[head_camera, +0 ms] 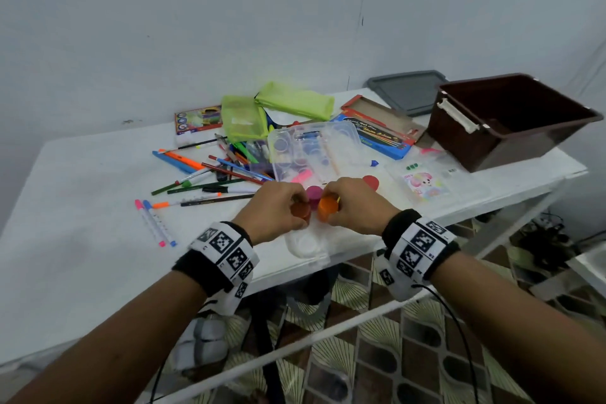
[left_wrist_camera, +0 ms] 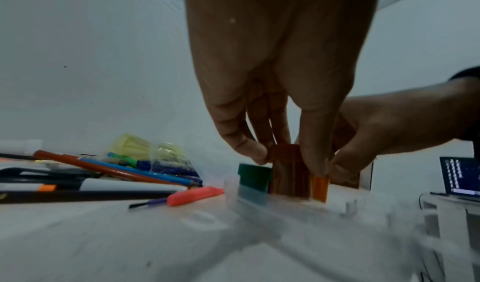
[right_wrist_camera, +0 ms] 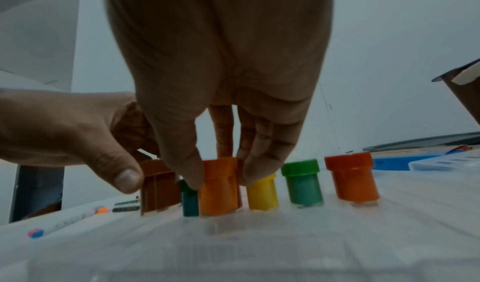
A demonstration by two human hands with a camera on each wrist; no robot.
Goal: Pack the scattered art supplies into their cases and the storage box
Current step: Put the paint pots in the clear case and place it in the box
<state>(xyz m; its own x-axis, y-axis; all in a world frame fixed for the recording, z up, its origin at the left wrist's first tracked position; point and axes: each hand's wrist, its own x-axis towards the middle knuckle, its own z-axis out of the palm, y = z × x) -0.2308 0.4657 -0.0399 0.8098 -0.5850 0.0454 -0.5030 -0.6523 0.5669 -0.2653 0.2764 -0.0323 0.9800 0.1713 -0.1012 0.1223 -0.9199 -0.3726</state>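
Observation:
At the table's front edge my left hand [head_camera: 288, 210] pinches a brown paint pot [head_camera: 301, 210] by its lid, between thumb and fingers. Beside it my right hand [head_camera: 344, 203] pinches an orange paint pot [head_camera: 328, 207] the same way. Both pots stand upright in a clear plastic tray [head_camera: 305, 248]. In the right wrist view the orange pot [right_wrist_camera: 219, 186] stands in a row with the brown pot [right_wrist_camera: 158, 186], a dark green pot [right_wrist_camera: 189, 200], a yellow pot [right_wrist_camera: 261, 192], a green pot [right_wrist_camera: 302, 182] and a red-orange pot [right_wrist_camera: 353, 177]. A magenta pot [head_camera: 314, 192] shows behind my hands.
A dark brown storage box [head_camera: 511, 118] stands open at the back right, its grey lid [head_camera: 406, 90] behind it. A clear case [head_camera: 311, 151], two green mesh pouches [head_camera: 295, 100], a blue pencil box [head_camera: 377, 134] and several scattered pens and pencils [head_camera: 210, 170] lie on the white table [head_camera: 82, 207].

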